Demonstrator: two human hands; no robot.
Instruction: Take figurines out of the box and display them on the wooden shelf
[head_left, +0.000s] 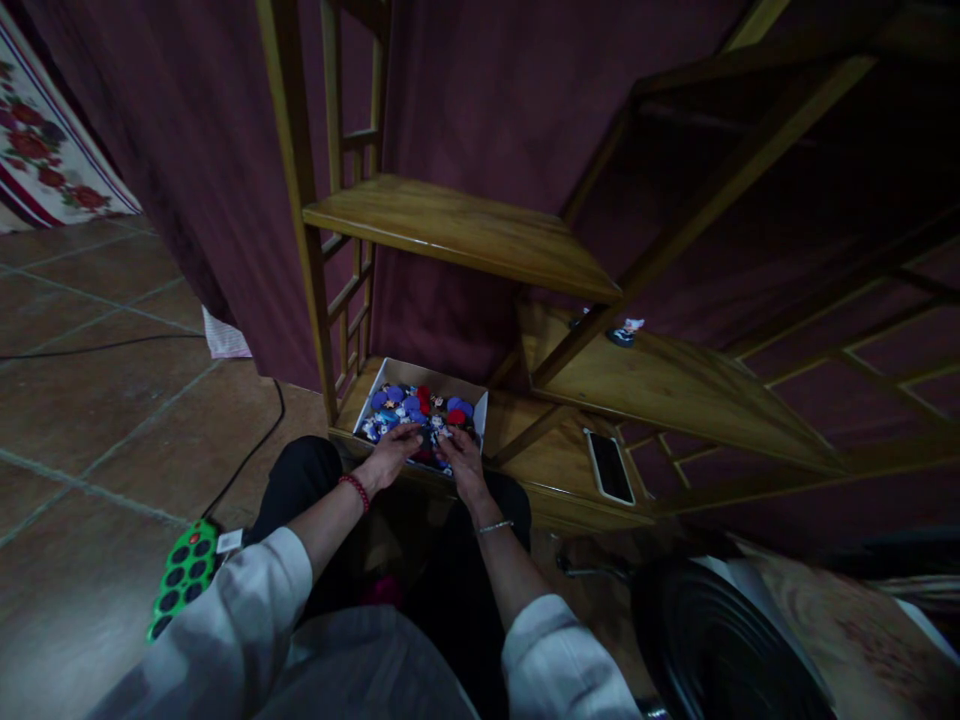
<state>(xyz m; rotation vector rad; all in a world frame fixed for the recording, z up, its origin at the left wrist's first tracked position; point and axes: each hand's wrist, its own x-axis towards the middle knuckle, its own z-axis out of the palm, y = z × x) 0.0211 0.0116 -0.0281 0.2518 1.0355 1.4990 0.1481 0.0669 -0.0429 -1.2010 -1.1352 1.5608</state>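
Note:
A white open box (484,412) full of small figurines (405,405) in blue, white and red stands on the low shelf in front of me. My left hand (391,457) reaches over its near edge from the left, fingers bent around the dark end of a small figurine (435,432). From the other side my right hand (465,466) has its fingers on the pale part of that same figurine. Dim light and the fingers hide most of it. Another small figurine (624,332) with a dark base stands on the raised shelf to the right.
A phone (610,466) with a white border lies on the low shelf. Wooden shelf boards (457,230) and slanted posts rise above the box. A green device with round black pads (184,575) and a cable are on the floor at left. A round black stool (720,640) stands at right.

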